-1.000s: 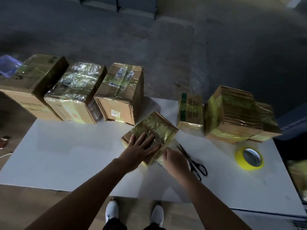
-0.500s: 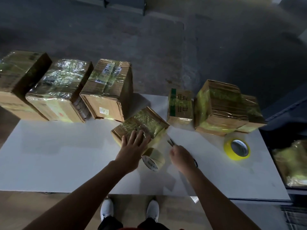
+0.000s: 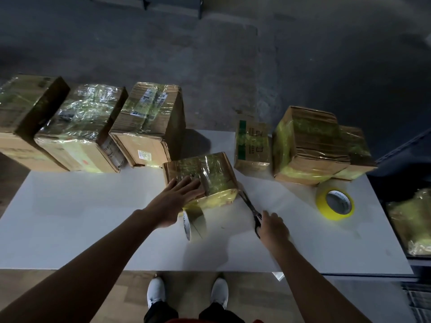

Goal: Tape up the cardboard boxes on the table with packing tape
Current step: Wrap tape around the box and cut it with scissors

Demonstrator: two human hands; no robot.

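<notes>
A small cardboard box (image 3: 214,171), wrapped in yellowish clear tape, lies in the middle of the white table (image 3: 93,217). My left hand (image 3: 177,199) presses flat on its top near corner, fingers straight. A tape roll (image 3: 193,223) stands on edge just in front of the box, its strip running up to the box's front face. Black scissors (image 3: 248,202) lie to the right of the box, blades pointing at its corner. My right hand (image 3: 272,227) covers their handles with curled fingers and grips them.
Three larger taped boxes (image 3: 144,122) line the back left edge. A small taped box (image 3: 253,145) and a stack of taped boxes (image 3: 307,145) stand at the back right. A yellow tape roll (image 3: 335,203) lies flat at the right. My white shoes (image 3: 156,291) show below the table's near edge.
My right hand has left the box's front, moved right and closed over the scissors' handles. The tape roll now stands alone by the box. My left hand stays pressed on the box.
</notes>
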